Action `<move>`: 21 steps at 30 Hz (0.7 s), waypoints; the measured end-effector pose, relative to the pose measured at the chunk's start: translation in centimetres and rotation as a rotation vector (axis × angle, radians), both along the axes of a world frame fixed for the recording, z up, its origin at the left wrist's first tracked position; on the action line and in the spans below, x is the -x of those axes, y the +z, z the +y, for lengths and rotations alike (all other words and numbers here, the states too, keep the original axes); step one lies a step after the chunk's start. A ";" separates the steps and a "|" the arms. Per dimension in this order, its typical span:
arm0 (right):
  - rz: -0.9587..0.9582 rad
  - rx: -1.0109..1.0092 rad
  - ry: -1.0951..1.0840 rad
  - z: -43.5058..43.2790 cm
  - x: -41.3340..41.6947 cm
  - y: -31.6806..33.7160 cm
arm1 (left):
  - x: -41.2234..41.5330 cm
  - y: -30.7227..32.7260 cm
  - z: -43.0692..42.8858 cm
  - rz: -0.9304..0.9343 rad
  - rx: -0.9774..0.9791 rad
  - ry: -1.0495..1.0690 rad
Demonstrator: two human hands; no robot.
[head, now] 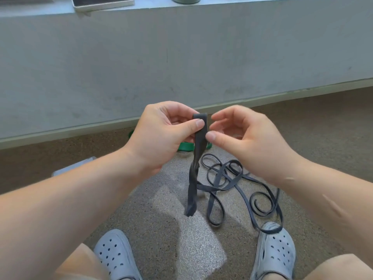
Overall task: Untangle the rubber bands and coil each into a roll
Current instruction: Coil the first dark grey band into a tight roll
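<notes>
My left hand pinches the top end of a wide dark grey rubber band between thumb and fingers. The band hangs down twisted, its lower end just above the floor. My right hand hovers right beside the band's top, fingers curved, thumb tip close to the band; I cannot tell if it touches. A long thin dark band lies on the floor in tangled loops and curls, reaching to my right shoe. A green band lies on the floor behind my hands, mostly hidden.
A low grey concrete wall runs across ahead, with a phone-like case and a cup on its ledge. My two grey clogs stand on the speckled floor. A pale flat object peeks out left of my left forearm.
</notes>
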State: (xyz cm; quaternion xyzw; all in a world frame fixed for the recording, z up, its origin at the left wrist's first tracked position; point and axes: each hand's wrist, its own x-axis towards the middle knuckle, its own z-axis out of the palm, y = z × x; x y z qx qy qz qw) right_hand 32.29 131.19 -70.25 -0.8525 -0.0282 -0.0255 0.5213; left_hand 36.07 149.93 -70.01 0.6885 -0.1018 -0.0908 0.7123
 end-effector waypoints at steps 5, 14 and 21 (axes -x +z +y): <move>-0.110 -0.141 0.127 -0.3 -0.3 0.6 | 0.7 0.4 -0.2 -0.026 0.034 -0.110; 0.049 -0.313 0.231 -0.9 -0.2 0.8 | 0.6 0.2 -0.1 0.100 0.123 -0.133; 0.020 -0.357 0.179 -0.5 -0.1 0.6 | 1.0 1.1 -0.1 0.082 0.119 -0.192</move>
